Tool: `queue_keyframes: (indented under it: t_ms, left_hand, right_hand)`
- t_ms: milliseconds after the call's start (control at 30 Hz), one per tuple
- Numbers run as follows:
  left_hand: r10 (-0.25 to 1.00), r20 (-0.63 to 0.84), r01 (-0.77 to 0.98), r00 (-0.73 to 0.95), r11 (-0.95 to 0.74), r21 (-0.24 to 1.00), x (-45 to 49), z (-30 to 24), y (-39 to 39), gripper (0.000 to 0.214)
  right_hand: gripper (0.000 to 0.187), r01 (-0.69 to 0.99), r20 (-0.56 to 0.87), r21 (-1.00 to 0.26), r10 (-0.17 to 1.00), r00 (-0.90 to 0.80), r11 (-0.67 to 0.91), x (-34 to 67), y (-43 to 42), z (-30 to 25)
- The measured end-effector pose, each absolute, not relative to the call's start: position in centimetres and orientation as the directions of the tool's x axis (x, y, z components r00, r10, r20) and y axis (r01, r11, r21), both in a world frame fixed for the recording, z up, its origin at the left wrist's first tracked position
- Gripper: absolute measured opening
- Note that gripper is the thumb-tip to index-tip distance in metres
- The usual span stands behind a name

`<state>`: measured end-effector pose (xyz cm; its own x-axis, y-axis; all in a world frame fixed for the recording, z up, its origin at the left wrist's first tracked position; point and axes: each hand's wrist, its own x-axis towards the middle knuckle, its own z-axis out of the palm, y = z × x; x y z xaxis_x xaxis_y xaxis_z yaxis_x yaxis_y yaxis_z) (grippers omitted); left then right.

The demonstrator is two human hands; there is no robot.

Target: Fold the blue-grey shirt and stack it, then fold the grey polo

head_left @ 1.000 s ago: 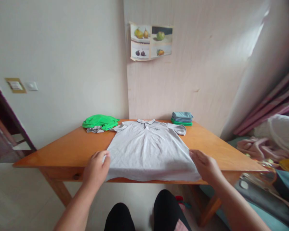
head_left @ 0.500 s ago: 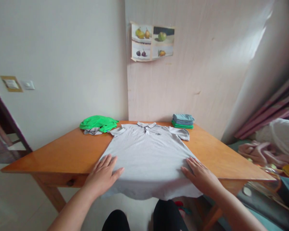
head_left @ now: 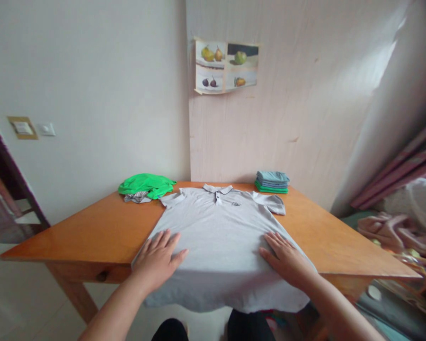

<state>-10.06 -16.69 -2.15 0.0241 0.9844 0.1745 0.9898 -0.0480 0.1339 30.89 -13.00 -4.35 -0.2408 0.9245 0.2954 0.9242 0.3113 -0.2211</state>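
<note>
A light grey polo shirt (head_left: 216, 237) lies spread face up, its collar toward the wall and its hem hanging over the table's front edge. Flat on the shirt's lower left side rests my left hand (head_left: 159, 255), fingers spread. My right hand (head_left: 284, 255) lies likewise on the lower right side, open, palm down. Neither hand grips the cloth. The sleeves stretch out to both sides, and a small dark logo marks the chest.
The shirt covers the middle of a wooden table (head_left: 92, 227). Toward the back left sits a crumpled green garment (head_left: 145, 183) over a striped one. A stack of folded clothes (head_left: 271, 182) stands back right. Fabric items (head_left: 394, 229) pile up beyond the table's right side.
Both hands have slid slightly inward over the shirt, staying flat. More of the hem now hangs below the table edge. The camera view has shifted a little.
</note>
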Motion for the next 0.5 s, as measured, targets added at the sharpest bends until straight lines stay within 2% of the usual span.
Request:
queue_keyframes:
  t_ms: [133, 233, 333, 500]
  left_hand:
    - [0.982, 0.181, 0.988, 0.044, -0.07, 0.136, -11.2, -1.6, -18.3, 0.072]
    - [0.972, 0.232, 0.981, 0.047, -0.088, 0.171, -10.5, -0.2, -17.4, 0.061]
    - [0.945, 0.317, 0.973, 0.081, -0.144, 0.182, -9.1, 0.5, -15.4, 0.057]
    - [0.981, 0.174, 0.978, 0.082, -0.114, 0.177, -8.6, -1.0, -14.3, 0.068]
  right_hand:
    - [0.062, 0.908, 0.281, -0.264, 0.927, -0.25, 0.325, 32.5, -14.1, -3.8]
    - [0.052, 0.903, 0.27, -0.31, 0.938, -0.216, 0.297, 31.5, -13.5, -2.4]
    - [0.056, 0.894, 0.327, -0.315, 0.921, -0.214, 0.319, 29.3, -12.2, -1.9]
    - [0.064, 0.888, 0.291, -0.284, 0.915, -0.281, 0.363, 28.7, -11.4, -3.5]
